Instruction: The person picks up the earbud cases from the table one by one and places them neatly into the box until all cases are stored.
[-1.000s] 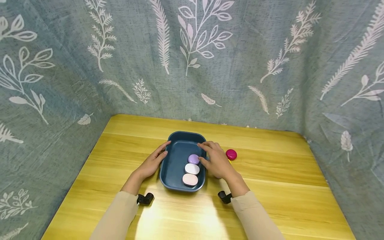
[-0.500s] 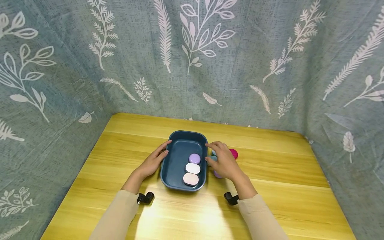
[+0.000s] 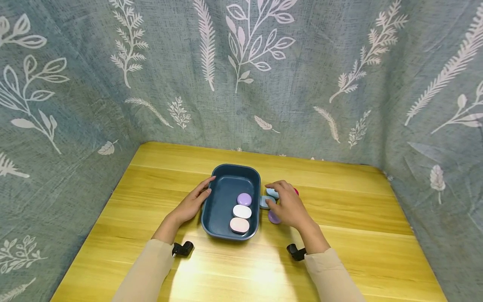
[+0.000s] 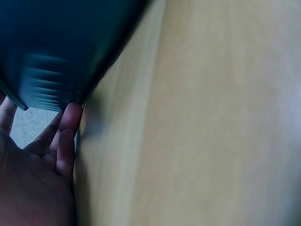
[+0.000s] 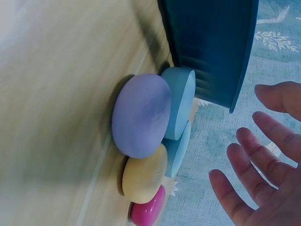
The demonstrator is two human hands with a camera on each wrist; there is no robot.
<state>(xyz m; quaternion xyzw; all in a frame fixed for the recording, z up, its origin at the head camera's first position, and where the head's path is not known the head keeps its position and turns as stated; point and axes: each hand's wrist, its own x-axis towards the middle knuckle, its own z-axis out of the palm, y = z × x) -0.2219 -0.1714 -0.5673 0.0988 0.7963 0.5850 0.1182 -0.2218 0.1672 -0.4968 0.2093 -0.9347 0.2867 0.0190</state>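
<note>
A dark blue rectangular tray (image 3: 222, 209) stands on the table, holding a purple round soap-like piece (image 3: 244, 199), a white oval one (image 3: 242, 212) and a pale pink oval one (image 3: 239, 225) along its right side. My left hand (image 3: 188, 207) rests on the tray's left wall, its fingers extended along it, as the left wrist view also shows. Right of the tray, my right hand (image 3: 289, 204) hovers with spread fingers, holding nothing. Below it lie two light blue ovals (image 5: 178, 103), a purple piece (image 5: 142, 115), a yellow one (image 5: 146, 173) and a magenta one (image 5: 149, 207), bunched together.
The yellow wood-grain table (image 3: 358, 235) extends left and right of the tray. A grey-green leaf-patterned cloth (image 3: 241, 117) hangs behind and at both sides. Black wrist cameras sit by both sleeves.
My right hand has moved from over the tray's right edge rightward to above the loose pieces, uncovering the light blue and purple ones. The left hand and the tray contents look the same.
</note>
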